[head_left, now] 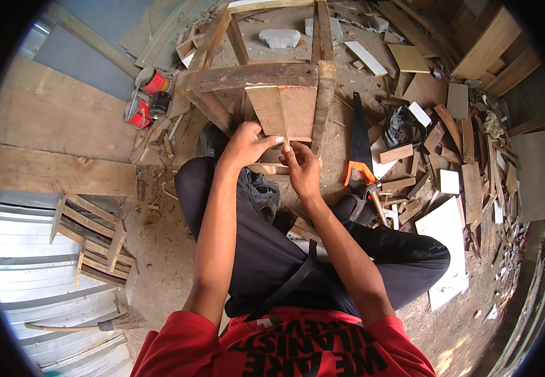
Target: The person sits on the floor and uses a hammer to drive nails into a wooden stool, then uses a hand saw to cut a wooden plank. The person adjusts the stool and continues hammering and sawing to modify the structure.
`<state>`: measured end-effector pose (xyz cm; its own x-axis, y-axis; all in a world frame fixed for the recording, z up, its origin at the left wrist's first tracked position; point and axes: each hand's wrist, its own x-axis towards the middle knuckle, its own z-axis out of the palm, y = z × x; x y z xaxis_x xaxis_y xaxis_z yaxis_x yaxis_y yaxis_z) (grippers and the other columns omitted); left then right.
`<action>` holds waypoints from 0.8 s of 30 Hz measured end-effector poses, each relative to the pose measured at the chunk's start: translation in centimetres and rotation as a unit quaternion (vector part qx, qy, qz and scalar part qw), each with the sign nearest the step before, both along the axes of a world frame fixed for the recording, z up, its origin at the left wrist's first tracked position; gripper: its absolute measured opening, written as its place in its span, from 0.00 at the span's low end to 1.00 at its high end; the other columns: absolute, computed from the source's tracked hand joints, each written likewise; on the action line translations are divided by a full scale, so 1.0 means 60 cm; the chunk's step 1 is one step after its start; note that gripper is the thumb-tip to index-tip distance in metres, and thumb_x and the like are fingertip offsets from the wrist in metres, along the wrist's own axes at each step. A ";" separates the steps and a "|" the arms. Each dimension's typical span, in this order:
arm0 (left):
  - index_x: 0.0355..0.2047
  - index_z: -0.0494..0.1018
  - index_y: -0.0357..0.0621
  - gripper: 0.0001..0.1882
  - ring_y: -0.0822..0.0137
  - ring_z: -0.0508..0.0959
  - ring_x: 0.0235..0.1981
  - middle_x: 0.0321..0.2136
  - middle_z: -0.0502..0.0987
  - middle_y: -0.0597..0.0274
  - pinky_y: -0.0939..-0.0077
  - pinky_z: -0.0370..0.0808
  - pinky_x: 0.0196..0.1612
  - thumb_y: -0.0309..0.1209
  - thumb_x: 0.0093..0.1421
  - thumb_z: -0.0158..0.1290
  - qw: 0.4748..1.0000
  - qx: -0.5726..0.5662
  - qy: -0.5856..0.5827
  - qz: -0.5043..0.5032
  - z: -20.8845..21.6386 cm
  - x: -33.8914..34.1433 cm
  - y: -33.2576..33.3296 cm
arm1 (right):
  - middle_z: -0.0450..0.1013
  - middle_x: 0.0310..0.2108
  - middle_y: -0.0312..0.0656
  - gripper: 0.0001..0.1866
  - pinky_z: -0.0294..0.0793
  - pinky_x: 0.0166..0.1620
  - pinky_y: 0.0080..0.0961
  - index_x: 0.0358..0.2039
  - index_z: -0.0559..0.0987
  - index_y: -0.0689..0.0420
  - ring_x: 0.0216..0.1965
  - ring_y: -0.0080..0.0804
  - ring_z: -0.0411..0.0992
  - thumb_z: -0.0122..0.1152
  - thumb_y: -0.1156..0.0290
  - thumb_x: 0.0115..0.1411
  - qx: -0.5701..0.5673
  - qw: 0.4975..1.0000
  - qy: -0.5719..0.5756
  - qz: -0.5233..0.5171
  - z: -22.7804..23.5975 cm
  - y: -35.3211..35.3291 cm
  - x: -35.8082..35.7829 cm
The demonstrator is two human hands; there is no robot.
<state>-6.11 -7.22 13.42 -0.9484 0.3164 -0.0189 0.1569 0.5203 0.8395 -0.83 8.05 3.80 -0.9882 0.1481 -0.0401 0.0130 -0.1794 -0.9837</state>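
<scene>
In front of my crossed legs stands a rough wooden frame (253, 76) with legs and crossbars. Two thin wood boards lie side by side against its near part, a paler left board (265, 108) and a browner right board (299, 108). My left hand (245, 146) is closed at the near end of the paler board, thumb stretched across toward the seam, other fingers curled and partly hidden. Close beside it, my right hand (302, 168) pinches a narrow wood edge at the boards' near end between thumb and forefinger. The fingertips of both hands nearly meet there.
Right of the frame lies a handsaw (359, 138) with an orange handle, next to a hammer (380, 204). Wood offcuts (472, 188) and a black plastic bag (403, 125) fill the right. Red paint cans (139, 112), slatted wood pieces (96, 235) and a broom (106, 324) are left.
</scene>
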 end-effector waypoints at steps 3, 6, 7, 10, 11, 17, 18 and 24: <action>0.40 0.82 0.35 0.13 0.74 0.79 0.36 0.35 0.85 0.59 0.71 0.75 0.42 0.29 0.57 0.64 1.000 -0.002 -0.030 0.002 0.003 -0.002 -0.001 | 0.81 0.34 0.50 0.22 0.78 0.36 0.24 0.49 0.76 0.71 0.36 0.31 0.81 0.62 0.61 0.67 0.010 1.000 0.002 -0.002 -0.002 0.001 0.001; 0.40 0.82 0.35 0.12 0.75 0.79 0.36 0.35 0.85 0.61 0.72 0.74 0.42 0.29 0.57 0.64 0.999 0.033 -0.012 -0.002 0.007 0.001 0.003 | 0.81 0.33 0.49 0.22 0.78 0.36 0.24 0.48 0.77 0.70 0.35 0.30 0.81 0.62 0.60 0.67 0.021 1.000 0.003 -0.005 -0.006 0.001 -0.002; 0.39 0.82 0.36 0.12 0.75 0.78 0.36 0.35 0.85 0.61 0.73 0.74 0.42 0.29 0.57 0.64 0.999 0.035 -0.020 -0.005 0.005 0.000 0.001 | 0.81 0.33 0.48 0.22 0.78 0.35 0.24 0.48 0.77 0.70 0.35 0.30 0.81 0.62 0.60 0.67 0.022 1.000 0.005 -0.005 -0.007 0.001 -0.002; 0.39 0.82 0.35 0.12 0.76 0.78 0.35 0.34 0.85 0.60 0.73 0.74 0.41 0.29 0.57 0.64 0.999 0.041 -0.026 -0.010 0.000 -0.006 -0.003 | 0.81 0.32 0.48 0.22 0.77 0.34 0.23 0.47 0.77 0.69 0.34 0.29 0.81 0.62 0.60 0.67 0.021 1.000 0.008 -0.004 -0.010 0.001 -0.003; 0.39 0.82 0.34 0.12 0.76 0.78 0.34 0.34 0.85 0.59 0.73 0.75 0.40 0.29 0.57 0.64 0.999 0.043 -0.019 -0.010 -0.001 -0.006 -0.003 | 0.81 0.32 0.47 0.22 0.77 0.34 0.23 0.47 0.77 0.69 0.34 0.29 0.81 0.63 0.60 0.67 0.019 1.000 0.006 -0.003 -0.011 0.002 -0.003; 0.38 0.82 0.33 0.12 0.76 0.78 0.33 0.32 0.85 0.58 0.73 0.75 0.39 0.29 0.57 0.64 0.998 0.063 -0.004 -0.004 -0.010 -0.004 -0.003 | 0.81 0.32 0.47 0.21 0.75 0.31 0.22 0.47 0.77 0.69 0.32 0.27 0.80 0.62 0.61 0.67 0.010 1.000 0.015 -0.003 -0.011 0.000 -0.003; 0.38 0.82 0.33 0.12 0.77 0.78 0.33 0.32 0.85 0.58 0.73 0.75 0.39 0.30 0.57 0.64 0.998 0.068 0.002 -0.002 -0.013 -0.004 -0.002 | 0.81 0.32 0.46 0.21 0.75 0.31 0.22 0.47 0.77 0.69 0.32 0.27 0.80 0.62 0.61 0.67 0.008 1.000 0.019 -0.006 -0.010 0.000 -0.003; 0.37 0.82 0.33 0.13 0.75 0.80 0.32 0.31 0.85 0.56 0.72 0.76 0.37 0.31 0.57 0.65 0.997 0.066 0.032 0.014 -0.014 0.001 0.004 | 0.81 0.33 0.47 0.21 0.75 0.31 0.22 0.47 0.77 0.70 0.34 0.28 0.81 0.62 0.61 0.67 0.013 1.000 0.009 -0.005 -0.001 0.004 0.000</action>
